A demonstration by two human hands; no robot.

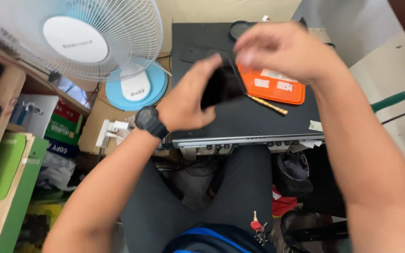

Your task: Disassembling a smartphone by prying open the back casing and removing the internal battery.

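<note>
Forearms frame my view: left hand [186, 96] grips a dark phone [222, 85] above the counter [249, 119]. Right hand [282, 49], blurred, fingers pinched at its top edge; its hold I cannot tell. Inspection seems underway; a steadier grip comes next.

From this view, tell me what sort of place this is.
Probably a small phone repair bench: the left hand holds a dark phone over a black work mat, with an orange tray.

Counted at the bench [254, 122]: 2 hands, left [188, 98] and right [284, 51]; 1 dark phone [222, 85]; 1 wristwatch [150, 122]; 1 orange tray [277, 89] w/ 2 white labels; 1 gold-coloured stick [268, 105]; 2 fans, 1 white desk model [78, 37], 1 small black one [292, 167]; 1 power strip [108, 132]; 1 key bunch [258, 228].
</note>
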